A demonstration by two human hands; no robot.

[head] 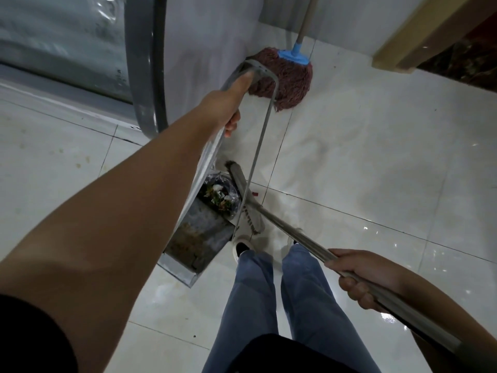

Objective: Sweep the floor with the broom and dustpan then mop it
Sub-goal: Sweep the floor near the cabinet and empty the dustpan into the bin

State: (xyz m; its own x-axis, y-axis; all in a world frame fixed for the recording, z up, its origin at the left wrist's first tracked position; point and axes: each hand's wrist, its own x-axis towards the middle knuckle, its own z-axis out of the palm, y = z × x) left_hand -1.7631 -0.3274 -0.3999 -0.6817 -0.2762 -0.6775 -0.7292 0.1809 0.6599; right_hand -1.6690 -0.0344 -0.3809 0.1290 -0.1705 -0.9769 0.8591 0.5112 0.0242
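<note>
My left hand (pixel 231 103) grips the top of the tall grey handle loop of a metal dustpan (pixel 199 238), which hangs tilted above the floor with brown dust inside. Just beyond the pan's far end sits a small bin lined with a dark bag (pixel 222 196), holding scraps of litter. My right hand (pixel 360 275) is closed around the silver broom handle (pixel 304 243). The broom head (pixel 246 200) rests by the bin, near my feet. A reddish-brown string mop (pixel 285 79) with a blue collar leans against the white wall at the back.
Glossy white floor tiles (pixel 376 170) spread to the right. A grey curved post (pixel 146 63) and a glass door frame stand at the left. A wooden door frame (pixel 419 30) is at the upper right. My legs in blue jeans (pixel 269 305) are below.
</note>
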